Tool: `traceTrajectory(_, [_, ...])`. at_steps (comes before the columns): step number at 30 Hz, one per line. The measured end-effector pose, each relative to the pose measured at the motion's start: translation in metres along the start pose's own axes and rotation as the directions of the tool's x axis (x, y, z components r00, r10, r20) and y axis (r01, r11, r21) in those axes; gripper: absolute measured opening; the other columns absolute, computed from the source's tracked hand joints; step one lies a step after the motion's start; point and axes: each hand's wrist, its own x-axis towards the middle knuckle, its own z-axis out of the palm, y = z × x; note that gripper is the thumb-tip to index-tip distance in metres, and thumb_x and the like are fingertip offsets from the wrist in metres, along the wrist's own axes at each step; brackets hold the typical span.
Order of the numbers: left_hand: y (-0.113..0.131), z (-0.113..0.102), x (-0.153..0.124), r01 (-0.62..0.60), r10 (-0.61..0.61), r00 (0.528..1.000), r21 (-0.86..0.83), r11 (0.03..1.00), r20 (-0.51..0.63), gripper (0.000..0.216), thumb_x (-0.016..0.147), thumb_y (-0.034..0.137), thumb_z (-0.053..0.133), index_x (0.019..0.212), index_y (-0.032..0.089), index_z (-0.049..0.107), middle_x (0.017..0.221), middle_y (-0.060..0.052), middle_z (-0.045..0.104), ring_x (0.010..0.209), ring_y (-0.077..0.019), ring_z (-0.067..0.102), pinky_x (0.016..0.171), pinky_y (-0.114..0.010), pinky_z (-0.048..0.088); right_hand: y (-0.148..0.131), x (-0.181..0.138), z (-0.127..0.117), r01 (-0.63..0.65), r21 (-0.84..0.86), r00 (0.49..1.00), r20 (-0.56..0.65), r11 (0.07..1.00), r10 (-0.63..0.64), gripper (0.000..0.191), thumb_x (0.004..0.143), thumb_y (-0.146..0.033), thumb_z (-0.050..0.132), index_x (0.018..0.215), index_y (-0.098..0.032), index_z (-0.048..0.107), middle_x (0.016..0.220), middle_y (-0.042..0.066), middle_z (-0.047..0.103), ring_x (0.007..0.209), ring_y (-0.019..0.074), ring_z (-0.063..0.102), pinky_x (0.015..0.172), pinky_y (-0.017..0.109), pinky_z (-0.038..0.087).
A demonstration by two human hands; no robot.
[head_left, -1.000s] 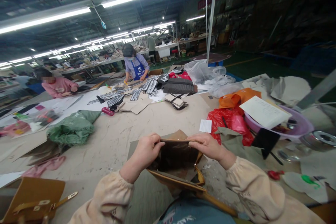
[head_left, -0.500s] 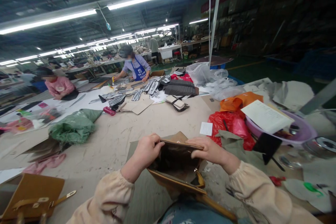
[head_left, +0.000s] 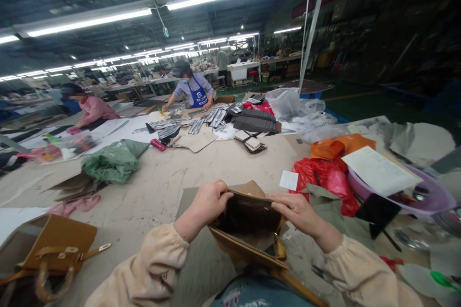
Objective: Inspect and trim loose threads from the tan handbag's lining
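Left hand [head_left: 208,205] and right hand [head_left: 298,212], I pinch the brown bag [head_left: 248,228] by its far rim, its long open mouth running crosswise between them.

Wears a loose, pale cream left sleeve [head_left: 154,259] and a matching right sleeve [head_left: 367,266], cut full and creased into soft folds along the forearms. Narrows at each wrist to a gathered cuff [head_left: 179,237], closely puckered all round. Carries small darker markings on the sleeves (lettering or a motif, too blurred to tell). Leaves left hand [head_left: 207,205] and right hand [head_left: 306,217] bare beyond the cloth. Shows, at the bottom edge of the view, a muted teal-blue garment [head_left: 248,290] with a pale, partly pinkish print, cut off by the frame.
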Motion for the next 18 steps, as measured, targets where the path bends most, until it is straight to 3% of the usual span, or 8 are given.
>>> traceTrajectory(3, [0.001,0.001,-0.001,-0.001,0.001,1.000,0.021,1.000,-0.011,0.020,0.080,0.027,0.054,0.062,0.017,0.055,0.071,-0.001,0.058,0.067,-0.0131,0.054,0.063,-0.024,0.038,-0.005,0.000,-0.003,-0.024,0.015,0.999,0.040,1.000,0.023,0.031,0.092,-0.036,0.043,0.107,-0.022,0.066,0.108,0.005,0.066,0.098,0.0208,0.061,0.089,0.031,0.048])
traceTrajectory(7, [-0.002,0.001,-0.001,0.009,-0.008,1.000,0.052,0.999,-0.024,0.020,0.081,0.028,0.054,0.063,0.017,0.056,0.071,-0.001,0.059,0.067,-0.0133,0.054,0.062,-0.024,0.037,-0.018,0.002,-0.013,-0.016,-0.079,0.979,0.204,0.997,0.032,0.037,0.091,-0.039,0.044,0.120,-0.020,0.058,0.118,0.008,0.061,0.106,0.0239,0.056,0.095,0.035,0.044])
traceTrajectory(11, [-0.003,0.000,-0.003,0.012,-0.011,1.000,0.053,0.999,-0.015,0.020,0.081,0.029,0.053,0.066,0.017,0.057,0.073,-0.001,0.061,0.069,-0.0132,0.055,0.063,-0.024,0.038,-0.031,0.004,-0.020,0.025,-0.045,0.949,0.316,0.999,-0.010,0.061,0.083,-0.046,0.057,0.135,-0.020,0.041,0.131,0.010,0.050,0.115,0.0274,0.050,0.097,0.038,0.041])
traceTrajectory(14, [-0.002,-0.002,-0.003,-0.017,0.018,1.000,0.041,0.999,-0.005,0.020,0.082,0.029,0.053,0.066,0.017,0.058,0.075,-0.001,0.061,0.070,-0.0130,0.056,0.064,-0.023,0.039,-0.036,0.009,-0.017,0.010,-0.070,0.976,0.217,0.997,0.005,0.066,0.078,-0.046,0.063,0.135,-0.019,0.041,0.130,0.011,0.051,0.114,0.0272,0.050,0.097,0.037,0.040])
traceTrajectory(16, [-0.002,-0.002,-0.004,-0.048,0.048,0.999,0.024,0.999,-0.002,0.020,0.083,0.028,0.052,0.066,0.017,0.058,0.077,-0.001,0.061,0.072,-0.0129,0.056,0.066,-0.022,0.041,-0.037,0.014,-0.011,0.006,-0.135,0.991,0.134,0.991,0.013,0.059,0.077,-0.044,0.065,0.128,-0.020,0.049,0.120,0.010,0.059,0.106,0.0257,0.056,0.091,0.035,0.044])
traceTrajectory(18, [-0.004,-0.003,-0.004,-0.079,0.079,0.997,-0.002,0.997,-0.002,0.018,0.083,0.027,0.051,0.070,0.018,0.060,0.082,-0.002,0.062,0.075,-0.0131,0.057,0.070,-0.022,0.042,-0.036,0.019,-0.005,0.031,-0.174,0.992,0.125,0.984,-0.009,0.045,0.080,-0.042,0.062,0.120,-0.021,0.057,0.107,0.008,0.065,0.095,0.0224,0.060,0.083,0.031,0.048])
